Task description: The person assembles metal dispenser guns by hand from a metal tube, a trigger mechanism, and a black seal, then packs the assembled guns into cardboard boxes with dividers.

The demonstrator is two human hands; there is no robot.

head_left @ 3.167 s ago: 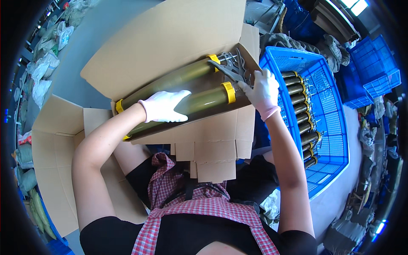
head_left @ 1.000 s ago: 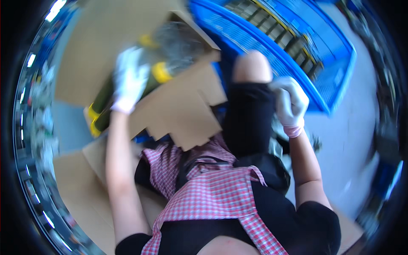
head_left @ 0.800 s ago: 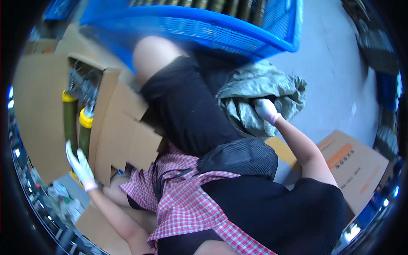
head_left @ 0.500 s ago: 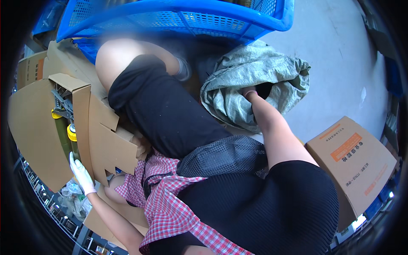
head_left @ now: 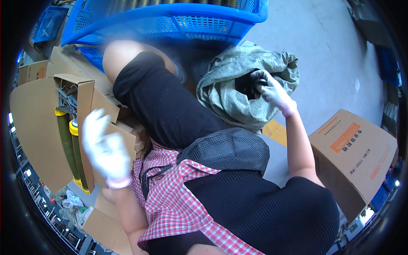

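Observation:
My gloved right hand (head_left: 273, 92) is closed on a small black part (head_left: 261, 83) with a rounded, shiny edge, at the mouth of a pale green woven sack (head_left: 229, 106). The part's full shape is hidden by my fingers and the sack's dark inside. My gloved left hand (head_left: 106, 146) is raised beside an open cardboard box (head_left: 85, 127), its fingers smeared by motion. Caulking guns (head_left: 67, 140) with olive-green barrels, yellow end caps and grey metal handles lie in that box.
A blue plastic crate (head_left: 170, 27) holding several brass-coloured tubes (head_left: 187, 2) stands at the far side. A closed cardboard carton (head_left: 352, 148) is at the right. Clear plastic bags (head_left: 74, 204) lie at the lower left, near another cardboard piece (head_left: 106, 221).
My right hand has come up out of the sack with the black part in it. My left hand has left the caulking gun barrels and moved right, over the box's near edge.

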